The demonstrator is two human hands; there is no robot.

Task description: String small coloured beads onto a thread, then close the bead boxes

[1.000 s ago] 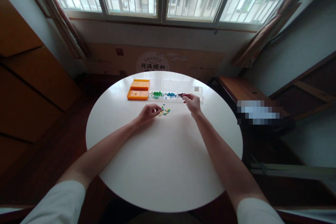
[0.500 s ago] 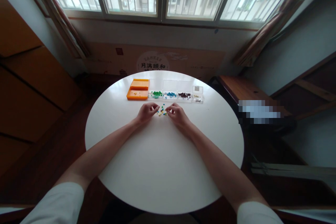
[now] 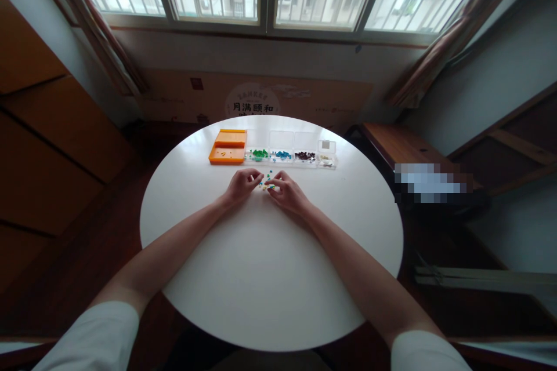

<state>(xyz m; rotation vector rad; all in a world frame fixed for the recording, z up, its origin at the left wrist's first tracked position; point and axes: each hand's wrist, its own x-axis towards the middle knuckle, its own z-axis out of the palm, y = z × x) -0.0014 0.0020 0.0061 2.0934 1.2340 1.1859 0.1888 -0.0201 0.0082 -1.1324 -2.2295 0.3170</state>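
Note:
Small coloured pieces (image 3: 270, 178), green, blue and yellow, lie scattered on the white table between my hands; they look like tiny building bricks. At the left side of the pile my left hand (image 3: 244, 185) is closed, thumb and fingertips together; whatever they hold is too small to make out. My right hand (image 3: 288, 190) reaches over the pile from the right, its fingers stretched out and a little apart above the pieces. Part of the pile is hidden beneath those fingers.
Behind the hands stand an orange open box (image 3: 227, 160) with a few pieces and clear lidded boxes holding green pieces (image 3: 260, 153), blue pieces (image 3: 282, 155), dark pieces (image 3: 305, 156) and pale pieces (image 3: 326, 158). A wooden bench (image 3: 407, 145) stands right of the round table (image 3: 261, 278).
My right hand has moved left over the pile, its fingers now stretched further out. The left hand has stayed nearly in place, and the view has shifted slightly.

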